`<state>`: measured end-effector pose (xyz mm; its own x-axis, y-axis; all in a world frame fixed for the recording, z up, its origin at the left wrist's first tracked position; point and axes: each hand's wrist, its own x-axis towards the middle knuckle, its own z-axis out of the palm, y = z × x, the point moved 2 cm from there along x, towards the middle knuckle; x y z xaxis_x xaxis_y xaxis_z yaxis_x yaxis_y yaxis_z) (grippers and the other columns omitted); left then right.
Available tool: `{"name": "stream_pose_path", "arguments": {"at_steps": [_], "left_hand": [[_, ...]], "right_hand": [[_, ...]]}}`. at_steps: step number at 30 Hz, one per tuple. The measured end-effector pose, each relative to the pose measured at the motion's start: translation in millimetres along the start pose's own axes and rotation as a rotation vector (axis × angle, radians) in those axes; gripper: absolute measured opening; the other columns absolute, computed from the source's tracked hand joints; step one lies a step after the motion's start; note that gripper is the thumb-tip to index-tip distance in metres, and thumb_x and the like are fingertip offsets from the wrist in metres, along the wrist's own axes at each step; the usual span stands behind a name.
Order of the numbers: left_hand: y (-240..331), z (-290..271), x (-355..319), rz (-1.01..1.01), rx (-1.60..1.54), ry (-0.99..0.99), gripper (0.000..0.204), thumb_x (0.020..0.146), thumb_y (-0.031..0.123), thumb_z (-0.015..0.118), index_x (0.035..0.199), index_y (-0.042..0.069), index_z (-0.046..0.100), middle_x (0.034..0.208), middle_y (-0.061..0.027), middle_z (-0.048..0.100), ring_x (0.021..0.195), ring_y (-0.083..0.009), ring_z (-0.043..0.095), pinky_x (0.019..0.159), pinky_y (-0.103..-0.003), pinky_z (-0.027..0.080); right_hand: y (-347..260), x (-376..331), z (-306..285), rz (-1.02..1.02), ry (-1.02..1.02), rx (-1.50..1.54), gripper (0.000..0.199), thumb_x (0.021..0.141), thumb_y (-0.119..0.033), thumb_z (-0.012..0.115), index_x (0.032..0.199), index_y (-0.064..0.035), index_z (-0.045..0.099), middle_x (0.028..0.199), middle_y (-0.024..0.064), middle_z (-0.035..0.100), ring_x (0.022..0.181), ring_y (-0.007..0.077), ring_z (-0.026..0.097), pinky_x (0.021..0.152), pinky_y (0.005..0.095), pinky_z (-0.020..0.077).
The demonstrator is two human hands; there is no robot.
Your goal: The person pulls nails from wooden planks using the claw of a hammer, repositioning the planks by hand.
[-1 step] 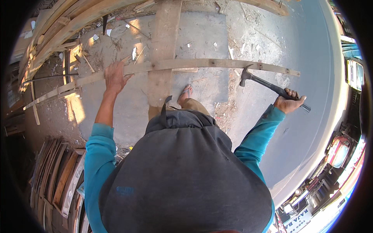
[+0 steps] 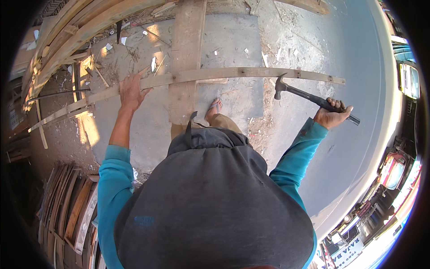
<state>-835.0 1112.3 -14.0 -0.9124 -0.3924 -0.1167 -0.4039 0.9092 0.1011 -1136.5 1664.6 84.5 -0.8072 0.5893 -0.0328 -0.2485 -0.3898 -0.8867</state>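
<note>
A long narrow wooden strip (image 2: 215, 74) with several dark nail marks runs across in front of me. My left hand (image 2: 131, 93) is closed around it, left of its middle. Over on the right, my right hand (image 2: 332, 115) grips a claw hammer (image 2: 305, 94) near the end of its dark handle. The hammer's head points left, just on my side of the strip, and its claw tip comes close to the strip's edge. Whether they touch I cannot tell. Beneath the strip, a wide plank (image 2: 188, 42) stretches away from me.
Stacked timber beams (image 2: 85, 38) stand at the far left, and a pile of boards (image 2: 67, 206) lies at the near left. Wood scraps and paper bits litter the concrete floor (image 2: 233, 45). My sandalled foot (image 2: 215, 108) is beside the plank. Parked vehicles (image 2: 408, 80) show at the right rim.
The hammer has turned a little in my right hand's grip, its head shifting slightly left. My left hand stays on the strip, with hardly any movement.
</note>
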Motion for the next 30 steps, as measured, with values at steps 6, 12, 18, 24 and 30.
{"name": "stream_pose_path", "arguments": {"at_steps": [6, 12, 18, 24, 30], "left_hand": [[-4, 9, 0, 0.005, 0.013, 0.010, 0.057, 0.073, 0.032, 0.087, 0.115, 0.008, 0.057, 0.107, -0.0130, 0.060, 0.109, -0.0349, 0.055, 0.090, -0.047, 0.039], [0, 12, 6, 0.088, 0.017, 0.092, 0.057, 0.074, 0.031, 0.087, 0.115, 0.007, 0.056, 0.109, -0.0143, 0.060, 0.107, -0.0358, 0.055, 0.091, -0.049, 0.039], [-8, 12, -8, -0.019, 0.012, 0.100, 0.060, 0.069, 0.025, 0.090, 0.115, 0.006, 0.057, 0.113, -0.0154, 0.060, 0.112, -0.0372, 0.054, 0.100, -0.049, 0.038], [-18, 28, -5, 0.048, 0.006, 0.140, 0.060, 0.070, 0.032, 0.089, 0.112, 0.004, 0.055, 0.112, -0.0184, 0.060, 0.111, -0.0395, 0.054, 0.096, -0.051, 0.040], [-18, 30, -2, 0.097, -0.013, 0.184, 0.060, 0.069, 0.034, 0.089, 0.108, 0.003, 0.056, 0.107, -0.0173, 0.059, 0.107, -0.0395, 0.054, 0.090, -0.051, 0.040]], "right_hand": [[-19, -71, 77, -0.128, -0.340, -0.173, 0.036, 0.096, -0.031, 0.072, 0.090, 0.0020, 0.057, 0.066, 0.0030, 0.048, 0.057, 0.0131, 0.050, 0.054, 0.0285, 0.0468], [-40, -108, 120, -0.352, -0.439, -0.188, 0.030, 0.098, -0.026, 0.070, 0.086, -0.0020, 0.058, 0.063, 0.0002, 0.047, 0.054, 0.0087, 0.045, 0.051, 0.0254, 0.0425], [-20, -159, 138, -0.422, -0.907, -0.959, 0.041, 0.080, -0.039, 0.085, 0.097, -0.0064, 0.066, 0.094, 0.0129, 0.059, 0.087, 0.0317, 0.062, 0.074, 0.0436, 0.0517], [-76, -186, 113, -0.024, -0.920, -1.612, 0.048, 0.082, -0.039, 0.081, 0.112, -0.0052, 0.065, 0.100, 0.0176, 0.067, 0.083, 0.0315, 0.070, 0.070, 0.0423, 0.0569], [-63, -191, 33, 0.435, -0.787, -0.426, 0.051, 0.090, -0.006, 0.056, 0.140, -0.0020, 0.051, 0.114, 0.0201, 0.069, 0.106, 0.0306, 0.071, 0.084, 0.0368, 0.0611]]}}
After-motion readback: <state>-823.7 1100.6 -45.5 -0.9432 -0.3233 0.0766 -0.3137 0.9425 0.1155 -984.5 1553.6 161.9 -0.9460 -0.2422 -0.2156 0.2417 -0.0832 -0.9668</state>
